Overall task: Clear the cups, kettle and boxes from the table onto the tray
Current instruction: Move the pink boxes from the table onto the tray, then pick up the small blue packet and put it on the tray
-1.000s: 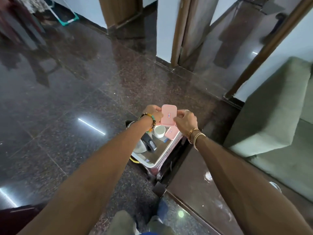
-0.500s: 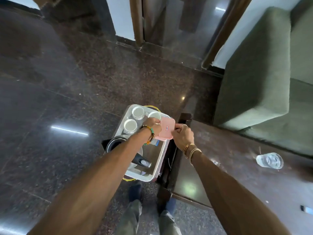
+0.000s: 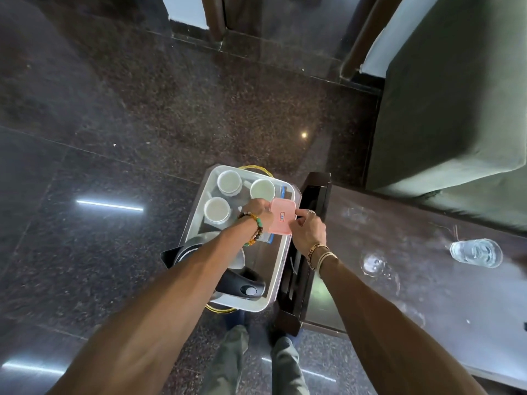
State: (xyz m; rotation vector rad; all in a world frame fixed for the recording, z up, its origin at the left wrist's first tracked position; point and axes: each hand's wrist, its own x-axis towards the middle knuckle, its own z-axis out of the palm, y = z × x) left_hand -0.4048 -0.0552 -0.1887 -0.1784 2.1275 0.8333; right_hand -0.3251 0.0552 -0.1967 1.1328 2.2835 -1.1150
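Observation:
A silver tray [image 3: 281,265] with gold handles sits just left of the dark glass-topped table [image 3: 399,280]. Three white cups [image 3: 229,181] [image 3: 262,189] [image 3: 217,209] stand at the tray's far end. A steel kettle [image 3: 228,269] with a black handle lies at its near end, partly under my left forearm. Both hands hold a pink box [image 3: 281,218] over the tray's right side: my left hand [image 3: 258,210] grips its left edge, my right hand [image 3: 308,232] pinches its right edge. A blue-trimmed item under the box is mostly hidden.
A clear drinking glass [image 3: 475,252] stands on the table's right part. Water rings mark the glass top. A green sofa [image 3: 456,95] fills the upper right. Dark polished floor [image 3: 114,124] spreads to the left. My legs [image 3: 256,363] are below the tray.
The view has tilted down and the pink box has come lower, close over the tray's right side, still held by both hands. Three cups now show in the tray.

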